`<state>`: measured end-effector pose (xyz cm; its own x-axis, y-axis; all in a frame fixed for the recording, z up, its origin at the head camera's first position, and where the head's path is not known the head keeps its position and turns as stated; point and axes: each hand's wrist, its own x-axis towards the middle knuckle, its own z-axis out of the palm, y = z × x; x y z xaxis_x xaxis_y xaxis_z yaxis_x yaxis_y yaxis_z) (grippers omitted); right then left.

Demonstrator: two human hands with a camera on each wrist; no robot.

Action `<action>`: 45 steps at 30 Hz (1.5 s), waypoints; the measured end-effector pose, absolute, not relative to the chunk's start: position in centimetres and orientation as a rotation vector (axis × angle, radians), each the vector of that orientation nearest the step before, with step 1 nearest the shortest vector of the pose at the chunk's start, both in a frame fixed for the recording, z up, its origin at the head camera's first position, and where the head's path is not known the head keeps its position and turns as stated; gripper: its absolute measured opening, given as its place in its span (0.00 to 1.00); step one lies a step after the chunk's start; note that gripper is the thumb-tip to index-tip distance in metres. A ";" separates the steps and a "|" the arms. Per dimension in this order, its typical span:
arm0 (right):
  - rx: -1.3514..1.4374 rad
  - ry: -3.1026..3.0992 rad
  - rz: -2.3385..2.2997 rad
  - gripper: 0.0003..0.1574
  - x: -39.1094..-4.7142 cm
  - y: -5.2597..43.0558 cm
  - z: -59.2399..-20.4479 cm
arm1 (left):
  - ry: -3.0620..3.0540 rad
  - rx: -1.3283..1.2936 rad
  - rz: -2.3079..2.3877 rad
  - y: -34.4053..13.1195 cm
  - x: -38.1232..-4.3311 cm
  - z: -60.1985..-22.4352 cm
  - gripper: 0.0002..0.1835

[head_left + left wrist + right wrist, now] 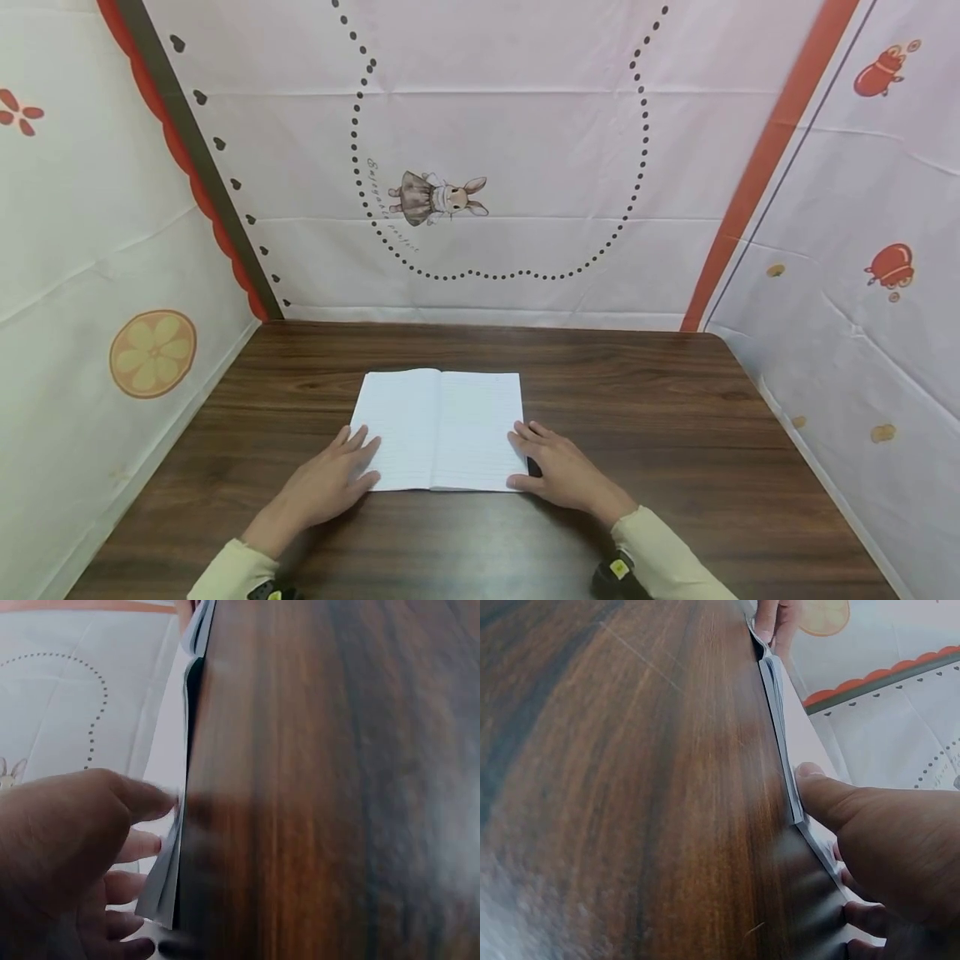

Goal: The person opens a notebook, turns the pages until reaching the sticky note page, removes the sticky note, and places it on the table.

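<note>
An open notebook (480, 425) with white lined pages lies flat on the table, its fold running up the middle. My left hand (322, 487) rests on the left page's outer edge, fingers spread and thumb near the lower corner. At the opposite side, my right hand (562, 471) touches the right page's edge with fingers extended. The left wrist view has the left thumb (150, 799) on the page margin, where the sheet edges fan apart slightly. From the right wrist, the right thumb (821, 791) lies on top of the page near the lower edge.
A dark wood-grain table (465, 550) carries the notebook. Behind it hangs a pale printed cloth (525, 167) with a rabbit figure, and similar cloths line the left side (67, 333) and right side (862, 333). Dark wrist devices with yellow marks sit at both cuffs.
</note>
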<state>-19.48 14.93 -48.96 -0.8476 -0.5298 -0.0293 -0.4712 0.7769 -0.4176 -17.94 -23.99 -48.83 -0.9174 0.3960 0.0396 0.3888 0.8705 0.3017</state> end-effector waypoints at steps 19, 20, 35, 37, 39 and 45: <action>-0.887 2.821 -0.574 0.42 -20.0 15.2 -48.6 | 2.942 0.549 0.561 -24.9 -18.0 -49.5 0.33; -0.893 2.811 -0.577 0.41 -20.1 15.3 -48.6 | 2.941 0.546 0.563 -24.9 -18.0 -49.5 0.33; -0.903 2.927 -0.559 0.35 -20.1 14.6 -49.1 | 2.948 0.539 0.519 -24.1 -17.9 -48.7 0.33; -0.888 2.935 -0.569 0.34 -19.9 14.4 -49.1 | 2.967 0.520 0.452 -23.7 -17.8 -48.5 0.33; -0.876 2.945 -0.573 0.34 -19.8 14.3 -49.2 | 3.007 0.514 0.393 -23.1 -17.9 -48.3 0.34; -0.857 2.984 -0.577 0.33 -19.7 14.1 -49.3 | 3.182 0.711 0.427 -20.2 -18.6 -48.2 0.36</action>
<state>-19.74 14.14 -49.31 -0.8527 -0.5097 0.1146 -0.5157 0.7860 -0.3411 -18.58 -20.17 -48.25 -0.8963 0.3973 0.1971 0.4352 0.8734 0.2187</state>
